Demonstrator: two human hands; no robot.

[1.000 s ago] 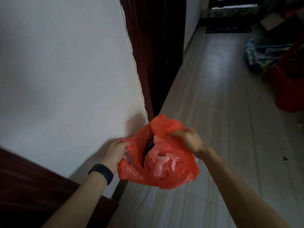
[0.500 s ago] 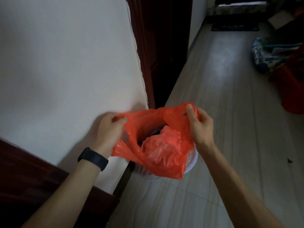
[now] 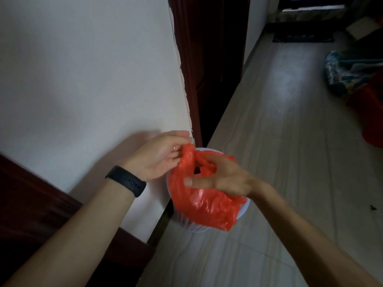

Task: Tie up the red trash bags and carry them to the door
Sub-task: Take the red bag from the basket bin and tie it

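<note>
Together, left hand (image 3: 159,156) palm-up pinching red bag (image 3: 207,206), right hand (image 3: 226,177) gripping.

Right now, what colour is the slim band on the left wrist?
Black; the slim wrist band shows best in head view.

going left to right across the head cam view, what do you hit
black wristband → left hand → red trash bag → patterned bundle on the floor; the right hand overlaps the bag, so it is left out
</note>
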